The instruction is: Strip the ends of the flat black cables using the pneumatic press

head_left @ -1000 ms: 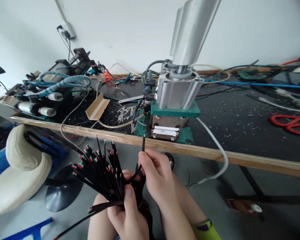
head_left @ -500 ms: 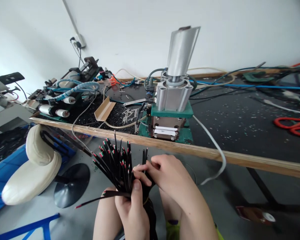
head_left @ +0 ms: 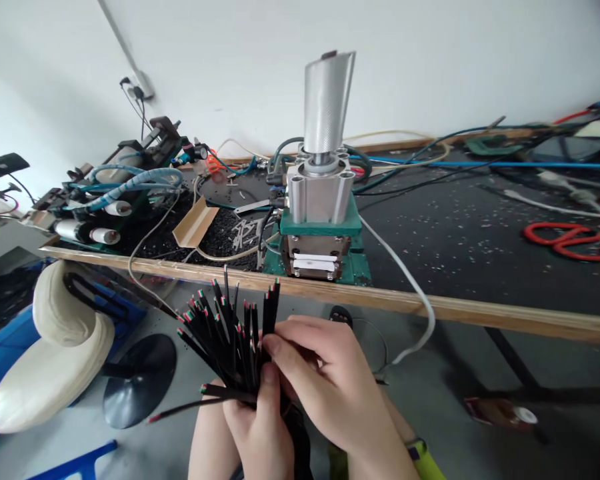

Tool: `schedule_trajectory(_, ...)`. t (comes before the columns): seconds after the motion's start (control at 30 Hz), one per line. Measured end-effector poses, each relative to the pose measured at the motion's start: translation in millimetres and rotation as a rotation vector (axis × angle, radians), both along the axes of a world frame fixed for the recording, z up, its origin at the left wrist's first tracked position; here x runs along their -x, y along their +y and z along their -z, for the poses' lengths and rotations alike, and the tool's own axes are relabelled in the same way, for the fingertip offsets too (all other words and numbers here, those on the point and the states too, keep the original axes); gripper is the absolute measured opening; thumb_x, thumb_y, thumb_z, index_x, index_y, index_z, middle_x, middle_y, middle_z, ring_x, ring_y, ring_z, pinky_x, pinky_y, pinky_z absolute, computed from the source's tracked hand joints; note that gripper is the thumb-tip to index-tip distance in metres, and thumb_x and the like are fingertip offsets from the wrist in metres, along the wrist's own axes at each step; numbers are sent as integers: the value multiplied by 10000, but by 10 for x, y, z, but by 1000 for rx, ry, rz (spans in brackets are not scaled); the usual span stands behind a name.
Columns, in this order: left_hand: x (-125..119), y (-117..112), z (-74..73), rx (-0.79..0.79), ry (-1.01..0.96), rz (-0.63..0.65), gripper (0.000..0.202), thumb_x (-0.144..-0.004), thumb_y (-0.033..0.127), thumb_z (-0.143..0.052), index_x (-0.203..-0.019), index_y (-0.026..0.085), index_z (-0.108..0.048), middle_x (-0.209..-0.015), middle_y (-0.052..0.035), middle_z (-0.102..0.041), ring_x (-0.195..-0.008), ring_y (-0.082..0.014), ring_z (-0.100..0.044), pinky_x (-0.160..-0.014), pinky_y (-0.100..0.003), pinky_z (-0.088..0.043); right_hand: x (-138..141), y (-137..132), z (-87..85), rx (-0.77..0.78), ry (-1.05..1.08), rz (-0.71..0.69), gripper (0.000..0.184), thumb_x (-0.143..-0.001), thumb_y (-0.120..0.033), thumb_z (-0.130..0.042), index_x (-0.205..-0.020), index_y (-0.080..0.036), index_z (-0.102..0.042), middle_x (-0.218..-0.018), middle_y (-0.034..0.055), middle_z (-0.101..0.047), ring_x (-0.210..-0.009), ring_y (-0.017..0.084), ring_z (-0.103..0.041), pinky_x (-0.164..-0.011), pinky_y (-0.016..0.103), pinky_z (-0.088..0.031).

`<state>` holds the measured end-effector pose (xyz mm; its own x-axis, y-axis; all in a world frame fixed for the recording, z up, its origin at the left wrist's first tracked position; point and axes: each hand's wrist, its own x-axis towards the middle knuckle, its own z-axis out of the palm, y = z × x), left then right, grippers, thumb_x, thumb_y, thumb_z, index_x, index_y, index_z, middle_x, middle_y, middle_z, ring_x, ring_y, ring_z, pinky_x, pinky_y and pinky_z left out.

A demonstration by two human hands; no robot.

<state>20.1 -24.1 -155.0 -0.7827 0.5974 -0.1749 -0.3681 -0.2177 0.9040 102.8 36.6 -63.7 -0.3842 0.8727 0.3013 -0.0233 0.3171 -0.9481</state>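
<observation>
A thick bundle of black cables (head_left: 215,347) fans out over my lap, with red, green and white wire cores at the tips. My left hand (head_left: 263,427) is closed around the bundle, thumb on top. A few cables stick out sideways to the left from under that thumb. My right hand (head_left: 325,373) pinches a small group of cables (head_left: 270,310) on the bundle's right side, their ends pointing up. Just beyond the hands, at the bench edge, stands a pneumatic press (head_left: 320,193) with a silver cylinder on a green base.
A wooden-edged bench (head_left: 455,313) runs across in front. On it lie red-handled scissors (head_left: 570,241), a bent cardboard piece (head_left: 196,223), hoses and wire scraps. Another machine (head_left: 115,193) sits at the left. A cream chair (head_left: 55,360) and a blue bin (head_left: 10,360) are at the lower left.
My right hand's fingers have shifted and now pinch a group of cables that stands up taller beside the bundle. The left hand keeps its hold. The view has turned slightly right.
</observation>
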Motion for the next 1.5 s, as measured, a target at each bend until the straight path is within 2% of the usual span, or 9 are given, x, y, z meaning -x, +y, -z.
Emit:
schedule_trajectory(0.1,-29,70,-95,47,-96,-53,499,-749,339,-1010,-1197,217,-825,-1078,-91,-896,-1098,-349,-884,-981,-431,-707,-9,75,53,58,49,1,527,-1126,-350,-619,-623,-226,-522,-601,-26,-508,-564,127,-490,-518,285,-293)
schedule_trajectory(0.27,-160,200,-204,90,-157,-149,652,-692,266,-984,-1301,217,-756,-1030,-68,-889,-886,-278,-879,-778,-317,-696,57,123,131,219,160,33,495,-1095,-427,-672,-651,-230,-575,-555,-30,-516,-485,120,-466,-480,288,-283)
schedule_trajectory(0.43,-263,262,-174,133,-140,-149,603,-772,315,-942,-1323,255,-706,-996,-29,-854,-832,-264,-848,-765,-336,-679,47,203,241,448,320,5,358,-997,-495,-808,-792,-213,-724,-530,-55,-521,-429,116,-454,-448,268,-295)
schedule_trajectory(0.53,-310,312,-151,161,-140,-139,544,-781,346,-936,-1273,241,-727,-1013,-37,-847,-859,-268,-836,-785,-350,-667,-31,265,252,420,287,3,365,-1008,-489,-824,-793,-200,-770,-524,-42,-554,-442,114,-477,-458,255,-318)
schedule_trajectory(0.63,-360,364,-142,183,-181,-167,456,-795,382,-924,-1187,223,-757,-1039,-56,-853,-897,-269,-823,-785,-358,-657,-97,317,240,408,272,-11,357,-975,-421,-891,-726,-198,-765,-520,-33,-590,-457,98,-491,-475,234,-334)
schedule_trajectory(0.87,-456,390,-100,111,-151,-168,363,-893,476,-937,-1096,245,-745,-894,1,-812,-790,-227,-798,-723,-341,-658,-62,384,314,606,532,-62,407,-840,-315,-1013,-671,-207,-659,-507,-62,-591,-408,79,-514,-426,189,-343)
schedule_trajectory(1.17,-460,429,-170,-94,-76,-71,218,-875,365,-1001,-973,257,-839,-770,42,-803,-714,-188,-799,-731,-290,-677,86,457,312,671,715,106,456,-862,-341,-970,-641,-222,-590,-469,-103,-484,-332,56,-433,-333,157,-288)
schedule_trajectory(1.33,-464,484,-242,-71,-55,-109,151,-821,239,-1005,-872,250,-864,-756,53,-819,-662,-145,-793,-697,-211,-663,80,498,288,672,625,146,457,-888,-377,-922,-635,-238,-567,-447,-119,-411,-306,71,-432,-304,159,-293)
schedule_trajectory(1.5,-457,522,-269,-45,-43,-119,157,-775,156,-964,-867,245,-873,-753,45,-822,-637,-149,-773,-673,-222,-668,68,527,267,649,561,180,452,-904,-409,-863,-630,-255,-539,-460,-105,-421,-296,83,-437,-278,167,-275)
